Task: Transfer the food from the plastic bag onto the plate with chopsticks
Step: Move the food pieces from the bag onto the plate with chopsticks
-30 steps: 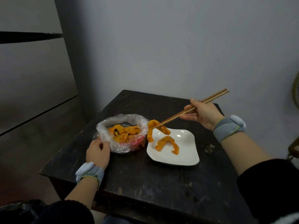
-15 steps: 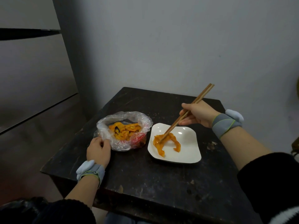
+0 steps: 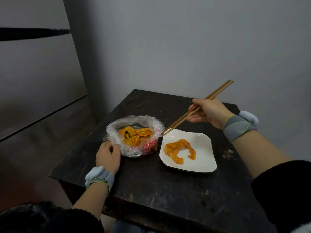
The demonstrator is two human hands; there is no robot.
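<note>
At far left: left hand, fingers curled on the near wall of the plastic bag, pinning it to the counter; grey wristband just behind the hand. Just beyond those fingers, inside the open-mouthed bag: a heap of orange food strips, several pieces at least, not yet transferred. Right of the left hand and near-left of the right hand: white plate, beside the bag, contact not discernible, bearing curled orange pieces, two by the look, overlapping, exact count unclear. Slanting down and left out of the right hand: wooden chopsticks, tips close together, carrying nothing, poised over the plate's far-left corner, just beside the bag's rim. At right: right hand, clamped on the chopsticks at about mid-length, raised above the counter, beyond the plate. Judged stage: early, with a small share delivered and the greater share left in the bag. Judged step in hand: reach of the empty tips into the bag for another piece. Remaining: repeated pick-and-carry until no food left in the bag.
</note>
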